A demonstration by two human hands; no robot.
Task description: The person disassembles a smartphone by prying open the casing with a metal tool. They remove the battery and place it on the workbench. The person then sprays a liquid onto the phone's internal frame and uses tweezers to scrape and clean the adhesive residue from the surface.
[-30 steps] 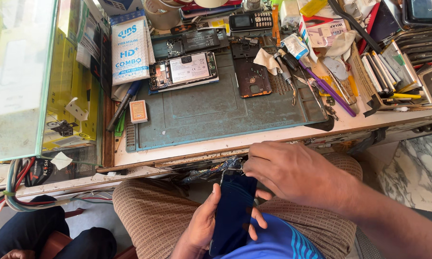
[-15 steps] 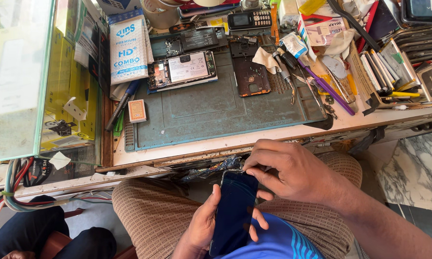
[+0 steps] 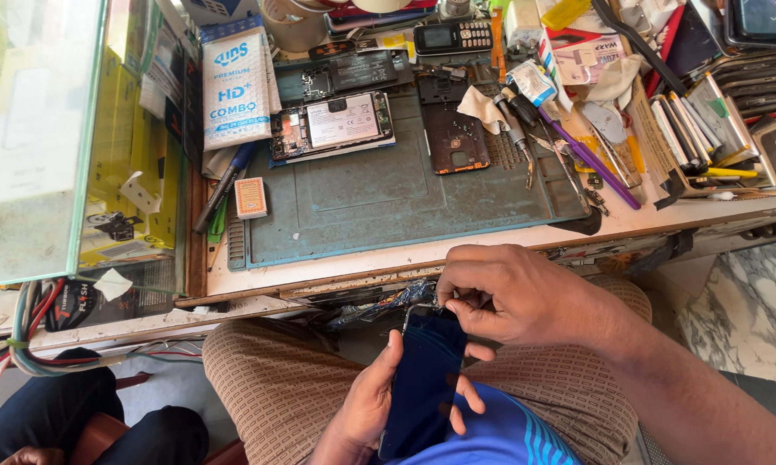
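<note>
Over the lap, below the tabletop point(image 3: 491, 245) edge, the left hand point(image 3: 366, 405) cradles a dark smartphone point(image 3: 424, 379) upright from beneath, fingers wrapped around its sides. The right hand point(image 3: 504, 293) pinches closed at the phone's top edge, seemingly working at the screen's corner. Done well, this likely wants a firm left-hand brace and light, even fingertip pressure along the edge, so the glass neither flexes nor cracks.

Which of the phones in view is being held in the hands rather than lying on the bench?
The dark-screened phone over the lap, cradled by the left hand, right hand at its top edge.
</note>
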